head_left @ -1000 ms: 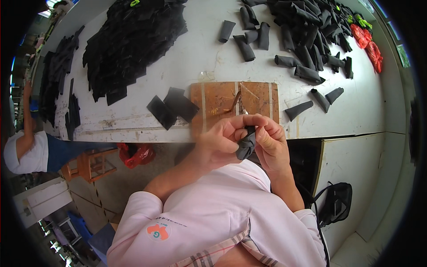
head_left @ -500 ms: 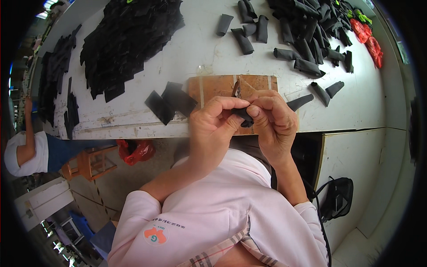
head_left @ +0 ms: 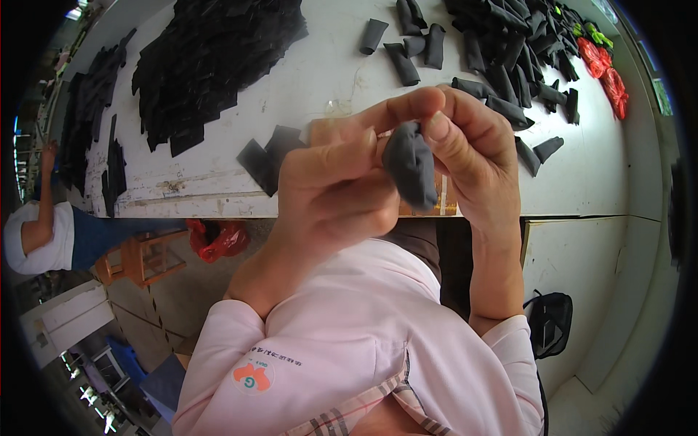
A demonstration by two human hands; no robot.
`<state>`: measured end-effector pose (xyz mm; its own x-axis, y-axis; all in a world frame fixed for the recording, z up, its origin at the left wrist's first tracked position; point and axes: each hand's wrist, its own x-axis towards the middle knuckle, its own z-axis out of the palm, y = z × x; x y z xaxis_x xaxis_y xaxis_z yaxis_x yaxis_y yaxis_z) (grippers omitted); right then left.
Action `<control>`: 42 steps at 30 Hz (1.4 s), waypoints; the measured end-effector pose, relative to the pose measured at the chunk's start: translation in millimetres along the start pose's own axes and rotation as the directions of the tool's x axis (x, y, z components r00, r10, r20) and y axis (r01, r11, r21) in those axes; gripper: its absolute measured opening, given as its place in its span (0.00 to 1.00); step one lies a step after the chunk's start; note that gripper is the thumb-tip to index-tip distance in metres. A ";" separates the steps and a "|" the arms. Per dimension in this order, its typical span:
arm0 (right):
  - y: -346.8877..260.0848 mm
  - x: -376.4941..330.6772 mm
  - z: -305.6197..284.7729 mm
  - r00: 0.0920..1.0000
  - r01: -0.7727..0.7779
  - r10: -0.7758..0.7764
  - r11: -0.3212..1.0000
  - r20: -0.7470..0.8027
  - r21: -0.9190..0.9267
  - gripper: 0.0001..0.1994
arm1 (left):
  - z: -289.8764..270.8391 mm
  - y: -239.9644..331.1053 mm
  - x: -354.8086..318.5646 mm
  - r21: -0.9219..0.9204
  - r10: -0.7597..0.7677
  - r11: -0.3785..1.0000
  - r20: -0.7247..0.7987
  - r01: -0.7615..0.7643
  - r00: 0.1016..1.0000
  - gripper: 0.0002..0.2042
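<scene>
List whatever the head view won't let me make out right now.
Head view:
Grey fabric piece: far side, turned from the camera.
Wooden board: mostly hidden by left hand, right hand and that piece.
Black fabric pile: top, cut off by upper edge.
Red bag at left: contents, too dark.

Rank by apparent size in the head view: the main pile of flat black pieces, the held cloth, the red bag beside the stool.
1. Pile of flat black pieces
2. Held cloth, probably enlarged by nearness
3. Red bag

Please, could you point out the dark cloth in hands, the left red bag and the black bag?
Dark cloth (head_left: 411, 166), head view: middle of its visible side.
Left red bag (head_left: 230, 240), head view: its plastic wall.
Black bag (head_left: 550, 325), head view: middle of its front.
</scene>
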<state>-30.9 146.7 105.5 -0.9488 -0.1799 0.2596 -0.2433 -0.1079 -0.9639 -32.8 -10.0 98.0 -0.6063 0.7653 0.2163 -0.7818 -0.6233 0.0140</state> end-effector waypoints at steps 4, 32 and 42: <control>65.3 -11.4 -14.5 0.858 -0.511 0.505 0.818 0.096 0.265 0.14 | -68.1 13.4 -7.7 -0.051 0.013 0.998 -0.380 -0.035 0.925 0.11; 77.7 -22.0 -13.6 0.972 0.192 -0.003 0.574 0.233 -0.796 0.15 | -63.3 -21.5 -3.9 0.927 0.711 0.319 -0.098 -0.195 0.696 0.07; 109.4 -43.6 -14.1 0.991 0.086 -0.010 0.816 0.135 -0.572 0.04 | -58.0 -8.8 11.1 0.966 0.432 0.047 -0.250 0.255 0.867 0.05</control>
<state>-19.1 156.5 -12.1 -0.9104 -0.3092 0.2748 -0.3955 0.4559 -0.7974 -41.2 13.3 43.7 -0.8995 0.4340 -0.0505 -0.0509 0.0106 0.9986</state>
